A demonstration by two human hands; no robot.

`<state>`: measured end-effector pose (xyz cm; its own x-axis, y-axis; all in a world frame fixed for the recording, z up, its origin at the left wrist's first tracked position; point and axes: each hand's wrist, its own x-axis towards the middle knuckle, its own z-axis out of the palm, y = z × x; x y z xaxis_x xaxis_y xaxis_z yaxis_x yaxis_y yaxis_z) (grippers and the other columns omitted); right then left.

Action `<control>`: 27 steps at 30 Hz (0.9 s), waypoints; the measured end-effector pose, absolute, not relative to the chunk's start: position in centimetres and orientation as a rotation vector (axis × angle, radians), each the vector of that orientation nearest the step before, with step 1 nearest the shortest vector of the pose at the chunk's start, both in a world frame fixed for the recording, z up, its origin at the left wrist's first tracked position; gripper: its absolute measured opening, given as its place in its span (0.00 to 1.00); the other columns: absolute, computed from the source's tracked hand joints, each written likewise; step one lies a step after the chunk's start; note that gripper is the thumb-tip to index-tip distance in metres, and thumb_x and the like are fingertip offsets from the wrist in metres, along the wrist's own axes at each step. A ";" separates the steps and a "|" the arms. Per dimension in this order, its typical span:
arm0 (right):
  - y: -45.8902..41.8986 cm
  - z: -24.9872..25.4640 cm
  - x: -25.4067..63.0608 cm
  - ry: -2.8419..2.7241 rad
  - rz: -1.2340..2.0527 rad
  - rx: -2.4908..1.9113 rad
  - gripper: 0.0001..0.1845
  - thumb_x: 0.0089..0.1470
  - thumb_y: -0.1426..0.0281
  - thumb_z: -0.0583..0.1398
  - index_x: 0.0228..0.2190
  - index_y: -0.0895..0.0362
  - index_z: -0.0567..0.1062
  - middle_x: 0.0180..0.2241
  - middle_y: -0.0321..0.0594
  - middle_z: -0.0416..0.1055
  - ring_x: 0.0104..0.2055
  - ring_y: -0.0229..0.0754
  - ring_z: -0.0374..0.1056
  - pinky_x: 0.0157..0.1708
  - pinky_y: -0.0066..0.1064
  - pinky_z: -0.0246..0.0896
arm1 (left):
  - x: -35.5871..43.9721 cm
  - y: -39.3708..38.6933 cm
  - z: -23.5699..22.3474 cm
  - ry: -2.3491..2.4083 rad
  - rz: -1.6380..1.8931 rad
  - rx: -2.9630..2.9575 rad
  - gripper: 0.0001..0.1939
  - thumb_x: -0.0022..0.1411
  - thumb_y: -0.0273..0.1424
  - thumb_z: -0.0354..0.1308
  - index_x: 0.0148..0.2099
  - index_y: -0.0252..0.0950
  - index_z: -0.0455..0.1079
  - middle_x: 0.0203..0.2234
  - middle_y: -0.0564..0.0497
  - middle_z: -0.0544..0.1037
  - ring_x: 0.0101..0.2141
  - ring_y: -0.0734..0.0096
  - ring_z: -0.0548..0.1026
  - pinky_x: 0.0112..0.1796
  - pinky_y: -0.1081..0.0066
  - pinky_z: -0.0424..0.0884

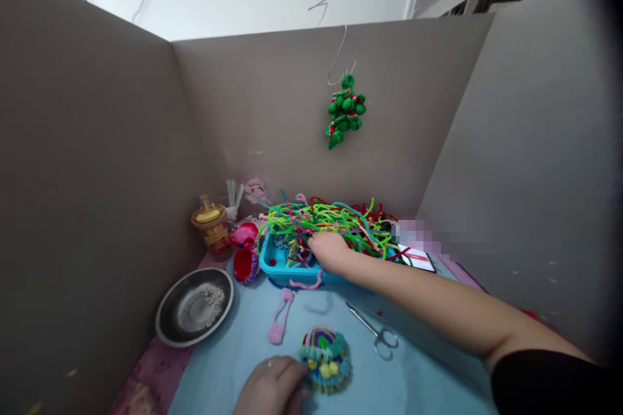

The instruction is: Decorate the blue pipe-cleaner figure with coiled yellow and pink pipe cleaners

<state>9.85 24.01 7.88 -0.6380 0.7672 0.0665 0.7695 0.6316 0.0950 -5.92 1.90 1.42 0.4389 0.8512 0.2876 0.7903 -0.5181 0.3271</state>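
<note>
My right hand [331, 251] reaches over the front of a blue plastic tray [292, 270] heaped with green, red and pink pipe cleaners [335, 219]. Its fingers are curled down among the strands, and whatever they pinch is hidden. At the bottom, my left hand [272, 386] rests on the blue cloth with bent fingers and a gap between finger and thumb. Its fingertips touch or nearly touch the left edge of a round, multicoloured pipe-cleaner ornament [326, 360] with a rainbow and yellow pieces. Scissors [372, 331] lie to the right of that ornament, below my right forearm.
On the left are a metal bowl [168, 311] with small pale bits, a lidded cup [211, 227] and red-purple fuzzy pieces [246, 264]. A pink flat piece [281, 318] lies before the tray. A green ornament [346, 107] hangs from wire on the back panel [263, 91]. Grey panels flank both sides.
</note>
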 end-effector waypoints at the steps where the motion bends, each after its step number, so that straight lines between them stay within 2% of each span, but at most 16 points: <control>1: 24.0 8.1 9.8 -2.823 -0.170 -1.324 0.11 0.50 0.78 0.55 0.32 0.62 0.77 0.34 0.55 0.74 0.38 0.51 0.71 0.35 0.33 0.62 | -5.8 1.8 1.5 1.467 0.638 2.519 0.12 0.57 0.26 0.53 0.44 0.41 0.69 0.34 0.51 0.78 0.35 0.71 0.76 0.36 0.77 0.71; 4: 23.6 9.4 10.1 -2.779 0.013 -1.193 0.09 0.50 0.74 0.57 0.28 0.61 0.78 0.32 0.51 0.76 0.36 0.49 0.71 0.34 0.32 0.62 | -5.6 1.5 1.5 1.503 0.728 2.468 0.12 0.58 0.27 0.51 0.44 0.40 0.69 0.34 0.49 0.78 0.35 0.70 0.76 0.36 0.75 0.71; 7: 22.8 11.7 11.0 -2.583 0.512 -0.932 0.11 0.51 0.68 0.57 0.29 0.58 0.79 0.29 0.41 0.76 0.31 0.41 0.71 0.31 0.26 0.61 | -5.3 1.3 1.9 1.545 0.813 2.420 0.11 0.59 0.28 0.49 0.43 0.40 0.70 0.34 0.48 0.78 0.34 0.69 0.76 0.35 0.74 0.71; 9: 22.5 13.4 11.6 -2.343 0.701 -0.858 0.13 0.51 0.65 0.56 0.30 0.59 0.79 0.27 0.37 0.76 0.29 0.38 0.70 0.28 0.24 0.61 | -5.1 1.2 2.4 1.544 0.809 2.387 0.11 0.60 0.29 0.50 0.43 0.40 0.70 0.34 0.48 0.78 0.35 0.69 0.76 0.36 0.73 0.71; 12: 22.6 15.7 12.6 -2.099 0.678 -0.897 0.15 0.48 0.63 0.57 0.30 0.60 0.79 0.24 0.37 0.75 0.26 0.38 0.68 0.26 0.25 0.60 | -4.9 1.0 3.4 1.531 0.833 2.299 0.11 0.61 0.29 0.49 0.43 0.40 0.71 0.34 0.49 0.78 0.35 0.70 0.76 0.37 0.73 0.71; 17: 22.4 17.5 15.0 -1.945 0.754 -0.888 0.16 0.45 0.62 0.59 0.30 0.62 0.79 0.24 0.39 0.74 0.27 0.38 0.68 0.28 0.26 0.61 | -3.8 0.9 5.6 1.564 1.176 2.068 0.11 0.60 0.34 0.51 0.40 0.37 0.72 0.34 0.47 0.79 0.33 0.69 0.75 0.36 0.71 0.72; 20: 21.0 17.6 16.4 -2.023 0.777 -0.874 0.14 0.44 0.63 0.60 0.28 0.62 0.78 0.23 0.38 0.74 0.27 0.37 0.67 0.27 0.25 0.61 | -2.0 1.7 8.0 1.581 1.299 1.829 0.14 0.59 0.37 0.51 0.37 0.34 0.73 0.26 0.49 0.78 0.25 0.70 0.74 0.28 0.73 0.70; 23: 18.7 17.6 17.3 -2.187 0.742 -0.876 0.11 0.43 0.66 0.60 0.26 0.61 0.77 0.22 0.35 0.72 0.25 0.35 0.65 0.26 0.24 0.59 | 0.5 3.9 10.3 1.557 1.377 1.797 0.14 0.57 0.35 0.53 0.41 0.32 0.72 0.22 0.51 0.75 0.22 0.73 0.70 0.25 0.75 0.66; 25: 17.1 17.6 17.6 -2.294 0.702 -0.861 0.09 0.44 0.68 0.60 0.26 0.61 0.77 0.21 0.34 0.71 0.24 0.33 0.64 0.26 0.23 0.57 | 2.1 5.9 11.3 1.536 1.452 1.854 0.17 0.55 0.32 0.54 0.46 0.32 0.69 0.24 0.51 0.75 0.23 0.73 0.69 0.26 0.75 0.64; 27: 15.5 17.7 17.9 -2.400 0.656 -0.834 0.08 0.45 0.69 0.59 0.26 0.61 0.76 0.21 0.33 0.70 0.24 0.33 0.63 0.26 0.23 0.56 | 3.3 7.9 11.7 1.455 1.431 1.991 0.16 0.54 0.30 0.55 0.45 0.33 0.69 0.27 0.50 0.75 0.24 0.73 0.69 0.28 0.74 0.63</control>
